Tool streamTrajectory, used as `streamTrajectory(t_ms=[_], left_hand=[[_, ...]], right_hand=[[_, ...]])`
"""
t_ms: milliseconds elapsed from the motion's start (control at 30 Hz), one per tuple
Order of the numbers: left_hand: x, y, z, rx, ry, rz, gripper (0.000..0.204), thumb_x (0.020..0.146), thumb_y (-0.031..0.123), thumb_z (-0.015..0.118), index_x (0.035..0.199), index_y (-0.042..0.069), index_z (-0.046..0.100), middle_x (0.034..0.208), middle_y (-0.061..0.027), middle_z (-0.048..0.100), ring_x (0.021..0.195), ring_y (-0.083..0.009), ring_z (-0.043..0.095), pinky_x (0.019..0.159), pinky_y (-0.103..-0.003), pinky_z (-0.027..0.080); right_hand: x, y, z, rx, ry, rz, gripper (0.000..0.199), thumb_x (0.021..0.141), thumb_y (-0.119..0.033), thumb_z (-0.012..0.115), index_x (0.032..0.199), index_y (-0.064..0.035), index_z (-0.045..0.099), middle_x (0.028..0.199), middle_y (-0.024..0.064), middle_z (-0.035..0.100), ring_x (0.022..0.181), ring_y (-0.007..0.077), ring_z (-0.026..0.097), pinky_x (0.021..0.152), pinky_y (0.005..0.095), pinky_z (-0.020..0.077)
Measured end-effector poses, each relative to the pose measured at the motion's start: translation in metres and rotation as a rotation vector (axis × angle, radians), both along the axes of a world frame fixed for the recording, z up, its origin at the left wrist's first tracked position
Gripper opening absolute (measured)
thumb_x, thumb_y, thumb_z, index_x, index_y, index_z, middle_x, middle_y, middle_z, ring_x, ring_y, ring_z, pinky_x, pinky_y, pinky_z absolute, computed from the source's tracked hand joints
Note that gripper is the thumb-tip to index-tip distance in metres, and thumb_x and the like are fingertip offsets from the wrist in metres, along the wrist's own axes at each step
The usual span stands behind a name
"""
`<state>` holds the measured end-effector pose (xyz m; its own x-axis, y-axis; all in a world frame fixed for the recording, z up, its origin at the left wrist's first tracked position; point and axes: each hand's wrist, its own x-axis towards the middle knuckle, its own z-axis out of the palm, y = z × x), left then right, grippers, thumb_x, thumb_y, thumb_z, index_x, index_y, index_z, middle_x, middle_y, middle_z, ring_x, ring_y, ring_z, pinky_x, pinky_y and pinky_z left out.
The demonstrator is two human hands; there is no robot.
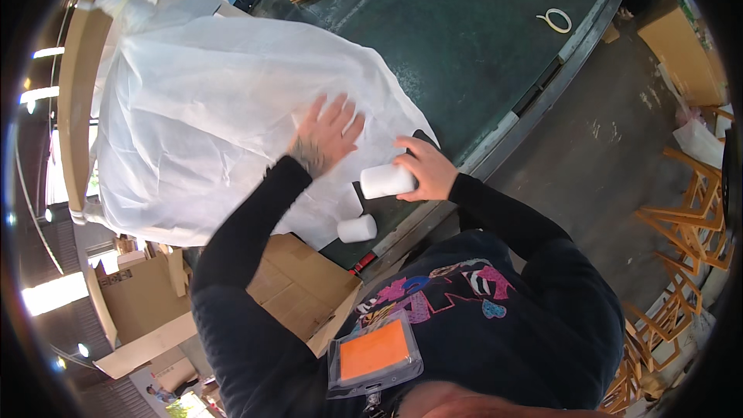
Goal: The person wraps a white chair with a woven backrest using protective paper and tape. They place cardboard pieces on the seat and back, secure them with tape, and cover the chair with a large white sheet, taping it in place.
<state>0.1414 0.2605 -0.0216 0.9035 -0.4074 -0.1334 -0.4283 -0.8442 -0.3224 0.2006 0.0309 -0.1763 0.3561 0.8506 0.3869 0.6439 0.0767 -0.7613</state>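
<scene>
Head view, lower middle of the frame: an orange badge sleeve (375, 352) hangs on the person's dark shirt. Above it a white roll (357, 228) lies on the worktop (480, 39). The right hand (428, 170) grasps a second white roll (387, 180), its long axis running left-right, seemingly just above the surface. The left hand (327, 136) rests flat, fingers spread, on white sheeting (201, 108). Farther up, a tape ring (555, 20) lies at upper right.
</scene>
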Motion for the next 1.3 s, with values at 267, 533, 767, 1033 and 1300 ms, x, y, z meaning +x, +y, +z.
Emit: streamTrajectory(t_ms=[267,533,767,1033,1300], left_hand=[[0.056,0.046,0.023,0.528,0.332,-0.064,0.067,0.077,0.038,0.067,0.134,0.011,0.046,0.132,-0.0153,0.052,0.141,-0.0338,0.027,0.116,-0.062,0.012],[0.055,0.081,0.069,0.561,0.148,-0.143,0.016,0.085,0.014,0.055,0.097,0.005,0.059,0.094,-0.0146,0.067,0.122,-0.0359,0.051,0.117,-0.056,0.018],[0.050,0.099,0.072,0.594,0.209,-0.035,0.008,0.082,0.015,0.057,0.087,0.009,0.057,0.078,-0.0051,0.059,0.082,-0.0223,0.062,0.090,-0.044,0.043],[0.050,0.108,0.068,0.539,0.168,-0.152,0.009,0.079,0.017,0.060,0.083,0.011,0.056,0.075,-0.0019,0.056,0.075,-0.0188,0.060,0.064,-0.035,0.043],[0.049,0.105,0.061,0.539,0.184,-0.146,0.007,0.078,0.016,0.060,0.081,0.010,0.057,0.073,-0.0025,0.056,0.072,-0.0176,0.059,0.061,-0.033,0.042]], right_hand=[[0.006,0.062,-0.015,-0.069,0.065,0.020,0.060,0.060,-0.037,0.086,0.104,-0.0076,0.058,0.154,0.0205,0.014,0.143,0.0472,0.004,0.106,0.0700,0.0206],[-0.018,0.117,-0.008,0.084,0.333,0.105,0.060,0.062,-0.035,0.085,0.105,-0.0051,0.058,0.154,0.0256,0.007,0.136,0.0512,0.025,0.110,0.0535,0.0304],[-0.037,0.096,-0.034,0.143,0.582,-0.158,0.059,0.067,-0.032,0.084,0.110,-0.0061,0.054,0.144,0.0237,0.026,0.125,0.0398,0.046,0.097,0.0431,0.0477],[-0.069,0.080,-0.045,0.348,1.852,0.023,0.049,0.088,-0.015,0.063,0.128,-0.0103,0.035,0.118,0.0121,0.053,0.100,0.0246,0.062,0.078,0.0417,0.0587],[-0.068,0.111,-0.053,0.415,2.097,-0.068,0.041,0.091,-0.017,0.054,0.127,-0.0120,0.035,0.114,0.0145,0.054,0.089,0.0249,0.063,0.068,0.0398,0.0581]])
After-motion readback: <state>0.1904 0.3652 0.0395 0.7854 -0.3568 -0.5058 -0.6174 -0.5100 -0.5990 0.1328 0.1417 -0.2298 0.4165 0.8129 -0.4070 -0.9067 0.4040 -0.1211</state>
